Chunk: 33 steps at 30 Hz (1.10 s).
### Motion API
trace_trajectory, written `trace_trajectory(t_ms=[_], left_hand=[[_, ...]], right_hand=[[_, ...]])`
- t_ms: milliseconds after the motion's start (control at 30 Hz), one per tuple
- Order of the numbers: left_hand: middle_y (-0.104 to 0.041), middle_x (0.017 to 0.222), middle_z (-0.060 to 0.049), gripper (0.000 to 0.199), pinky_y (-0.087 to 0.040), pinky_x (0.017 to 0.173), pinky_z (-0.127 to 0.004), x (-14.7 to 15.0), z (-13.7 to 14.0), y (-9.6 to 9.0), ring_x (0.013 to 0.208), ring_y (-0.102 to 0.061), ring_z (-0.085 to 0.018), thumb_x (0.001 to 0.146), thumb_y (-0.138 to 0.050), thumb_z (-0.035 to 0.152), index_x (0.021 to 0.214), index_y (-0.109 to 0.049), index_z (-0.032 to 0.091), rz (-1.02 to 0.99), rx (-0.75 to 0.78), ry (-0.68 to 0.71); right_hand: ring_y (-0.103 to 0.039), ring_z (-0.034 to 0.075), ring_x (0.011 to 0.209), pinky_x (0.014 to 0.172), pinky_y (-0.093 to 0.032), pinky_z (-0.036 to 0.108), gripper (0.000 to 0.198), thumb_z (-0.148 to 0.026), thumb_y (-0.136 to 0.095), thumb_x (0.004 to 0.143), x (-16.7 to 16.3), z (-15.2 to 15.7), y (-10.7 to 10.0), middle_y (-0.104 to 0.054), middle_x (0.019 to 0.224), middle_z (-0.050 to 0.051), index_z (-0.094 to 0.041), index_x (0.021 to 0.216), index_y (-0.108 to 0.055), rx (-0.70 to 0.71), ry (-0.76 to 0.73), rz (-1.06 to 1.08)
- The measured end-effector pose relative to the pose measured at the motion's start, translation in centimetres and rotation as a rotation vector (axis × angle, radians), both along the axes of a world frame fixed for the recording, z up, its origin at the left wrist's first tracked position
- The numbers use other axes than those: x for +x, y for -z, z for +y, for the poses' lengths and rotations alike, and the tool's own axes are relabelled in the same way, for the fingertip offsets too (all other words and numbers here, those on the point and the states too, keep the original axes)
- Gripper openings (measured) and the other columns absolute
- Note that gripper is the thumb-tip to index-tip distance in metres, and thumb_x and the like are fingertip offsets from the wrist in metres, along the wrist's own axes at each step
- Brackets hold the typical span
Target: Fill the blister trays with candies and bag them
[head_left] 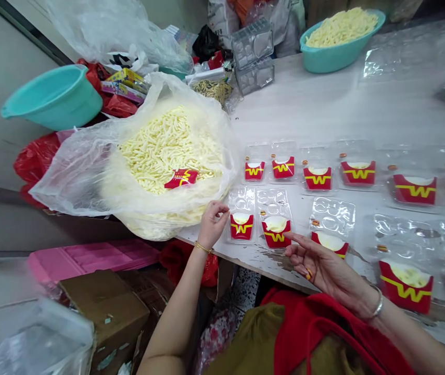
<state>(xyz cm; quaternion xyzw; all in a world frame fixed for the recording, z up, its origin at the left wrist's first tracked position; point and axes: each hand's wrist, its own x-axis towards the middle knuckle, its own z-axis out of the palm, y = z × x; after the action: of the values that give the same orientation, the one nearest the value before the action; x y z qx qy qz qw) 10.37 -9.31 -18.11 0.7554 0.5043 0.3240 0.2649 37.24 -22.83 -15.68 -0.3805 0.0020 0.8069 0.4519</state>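
My left hand (215, 223) is closed, thumb and fingers pinched at the left edge of a clear plastic tray (241, 196); whatever is in the pinch is hidden. In that tray sits a red fries box (241, 227) with a yellow zigzag. My right hand (319, 263) has its index finger stretched toward the neighbouring fries box (276, 233), while the lower fingers curl around a tiny orange-and-yellow piece (308, 273). It resembles the miniature burgers (315, 223) in other trays. More trays with red boxes stand in two rows.
A big translucent bag (77, 177) of pale toy fries (163, 146) lies at the left, with a red box on top. Turquoise basins stand at back left (50, 96) and back right (333, 56). Stacked clear trays (253, 44) are at the back. Cardboard boxes (105, 307) sit below the table edge.
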Motion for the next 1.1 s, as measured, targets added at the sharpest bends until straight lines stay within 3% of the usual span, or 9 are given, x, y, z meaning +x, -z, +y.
trace_trajectory(t_ms=[167, 367, 533, 700, 833, 967, 1100], left_hand=[[-0.062, 0.097, -0.004, 0.037, -0.045, 0.085, -0.033, -0.5, 1.6, 1.5, 0.092, -0.057, -0.017, 0.085, -0.053, 0.019, 0.122, -0.05, 0.019, 0.28, 0.149, 0.109], [-0.061, 0.105, -0.008, 0.021, -0.045, 0.086, -0.033, -0.8, 2.7, 2.5, 0.098, -0.056, -0.019, 0.089, -0.046, 0.018, 0.103, -0.061, 0.018, 0.448, 0.269, 0.241], [-0.062, 0.104, -0.008, 0.024, -0.046, 0.083, -0.033, -1.0, 2.9, 2.4, 0.095, -0.057, -0.018, 0.088, -0.046, 0.014, 0.101, -0.064, 0.019, 0.515, 0.297, 0.291], [-0.066, 0.111, -0.007, 0.035, -0.041, 0.09, -0.041, -1.4, 2.2, 2.6, 0.1, -0.057, -0.022, 0.087, -0.045, 0.012, 0.118, -0.059, 0.022, 0.692, 0.369, 0.33], [-0.058, 0.129, -0.007, 0.052, -0.036, 0.098, -0.045, -1.5, 1.1, 2.0, 0.121, -0.049, -0.025, 0.086, -0.04, 0.007, 0.135, -0.044, 0.023, 0.723, 0.332, 0.328], [-0.04, 0.145, -0.01, 0.051, -0.031, 0.107, -0.046, 2.2, -2.4, 0.7, 0.135, -0.034, -0.023, 0.091, -0.037, 0.016, 0.142, -0.031, 0.021, 0.596, 0.308, 0.291], [-0.025, 0.151, -0.015, 0.063, -0.024, 0.113, -0.05, 7.8, -7.1, 0.6, 0.141, -0.021, -0.027, 0.091, -0.044, 0.043, 0.143, -0.026, 0.014, 0.573, 0.266, 0.432]], right_hand=[[-0.051, 0.008, 0.061, 0.046, -0.043, 0.013, 0.023, -0.03, -0.064, 0.083, -0.5, 0.0, 0.0, -0.061, 0.079, 0.004, -0.016, 0.102, -0.065, 0.015, 0.008, -0.055], [-0.05, 0.007, 0.061, 0.047, -0.043, 0.014, 0.016, -0.03, -0.063, 0.084, -0.7, 0.0, 0.4, -0.061, 0.079, 0.004, -0.016, 0.091, -0.066, 0.003, 0.007, -0.083], [-0.048, 0.007, 0.059, 0.042, -0.039, 0.014, 0.019, -0.03, -0.062, 0.085, -0.6, 0.0, 0.5, -0.06, 0.078, 0.003, -0.017, 0.099, -0.065, 0.021, 0.024, -0.101], [-0.051, 0.008, 0.061, 0.044, -0.041, 0.014, 0.024, -0.03, -0.061, 0.085, 0.5, -0.1, 0.1, -0.06, 0.078, 0.005, -0.017, 0.105, -0.064, 0.016, 0.064, -0.128], [-0.051, 0.009, 0.06, 0.045, -0.043, 0.015, 0.025, -0.027, -0.061, 0.085, 2.9, -0.6, -0.4, -0.06, 0.078, 0.005, -0.017, 0.108, -0.063, 0.022, 0.164, -0.151], [-0.052, 0.009, 0.062, 0.048, -0.046, 0.016, 0.024, -0.021, -0.063, 0.081, 5.8, -1.5, -1.1, -0.06, 0.078, 0.004, -0.018, 0.105, -0.064, -0.021, 0.324, -0.188], [-0.051, 0.009, 0.06, 0.045, -0.045, 0.014, 0.022, -0.02, -0.064, 0.079, 8.0, -2.6, -2.0, -0.06, 0.077, 0.004, -0.018, 0.101, -0.066, -0.022, 0.438, -0.189]])
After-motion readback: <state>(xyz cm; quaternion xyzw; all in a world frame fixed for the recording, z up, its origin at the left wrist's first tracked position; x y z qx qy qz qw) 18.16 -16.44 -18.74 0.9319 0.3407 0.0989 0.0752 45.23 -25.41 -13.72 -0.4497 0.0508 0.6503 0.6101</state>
